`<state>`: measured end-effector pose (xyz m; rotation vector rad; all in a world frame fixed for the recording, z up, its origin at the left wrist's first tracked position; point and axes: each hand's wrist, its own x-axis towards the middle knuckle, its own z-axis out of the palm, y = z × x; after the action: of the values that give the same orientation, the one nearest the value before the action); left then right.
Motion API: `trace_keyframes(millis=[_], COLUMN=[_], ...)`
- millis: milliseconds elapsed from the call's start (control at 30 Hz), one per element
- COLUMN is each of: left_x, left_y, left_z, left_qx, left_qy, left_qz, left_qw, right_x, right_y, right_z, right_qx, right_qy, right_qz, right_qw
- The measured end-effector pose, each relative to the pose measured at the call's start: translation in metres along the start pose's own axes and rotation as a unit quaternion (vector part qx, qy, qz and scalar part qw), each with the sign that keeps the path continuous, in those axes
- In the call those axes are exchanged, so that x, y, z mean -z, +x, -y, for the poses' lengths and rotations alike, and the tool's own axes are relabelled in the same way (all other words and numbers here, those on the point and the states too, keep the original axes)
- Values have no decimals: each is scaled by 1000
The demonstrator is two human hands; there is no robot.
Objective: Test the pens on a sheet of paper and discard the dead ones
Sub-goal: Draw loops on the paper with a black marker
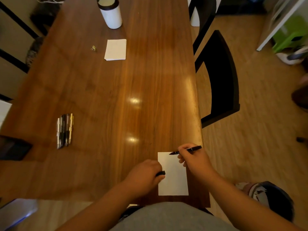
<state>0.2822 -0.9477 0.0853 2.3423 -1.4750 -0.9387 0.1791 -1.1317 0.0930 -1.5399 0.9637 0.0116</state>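
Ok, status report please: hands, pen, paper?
Right hand grips black pen, tip at top edge of sheet. Left hand holds dark cap at its left edge. No mark seen. Other pens lie apart, nothing blocking.

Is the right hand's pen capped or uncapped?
Uncapped: the pen shows a bare tip over the paper; the left hand holds its cap.

Wide tabletop (pixel 116 114) between pen row (pixel 65 130) and sheet (pixel 173 179), apparently passable

Sheet (pixel 173 180) at near right edge of bench (pixel 116 90); pen row (pixel 65 130) well left; paper stack (pixel 115 50) far back, canister (pixel 111 14) behind it; chair (pixel 220 77) right of bench.
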Motion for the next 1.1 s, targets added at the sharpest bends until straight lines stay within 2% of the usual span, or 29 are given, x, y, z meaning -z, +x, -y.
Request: trace_keyframes(millis=[133,233,667,1100], left_x=[-26,-41,-54,-60], left_y=[8,9,7,9], left_z=[-7,-8,-7,-9], left_qx=[-112,-148,-148,-128], left_qy=[84,117,119,132], left_qz=[12,23,3,12], left_qw=[990,982,982,983], right_x=[-22,-27,-37,-27], right_y=[-6,-8,-9,-3], right_z=[-8,-13,-22,-26], right_qx=[42,66,97,107], right_qy=[-60,-65,-91,-130], right_qz=[-3,-12,18,-5], right_qw=[997,996,991,986])
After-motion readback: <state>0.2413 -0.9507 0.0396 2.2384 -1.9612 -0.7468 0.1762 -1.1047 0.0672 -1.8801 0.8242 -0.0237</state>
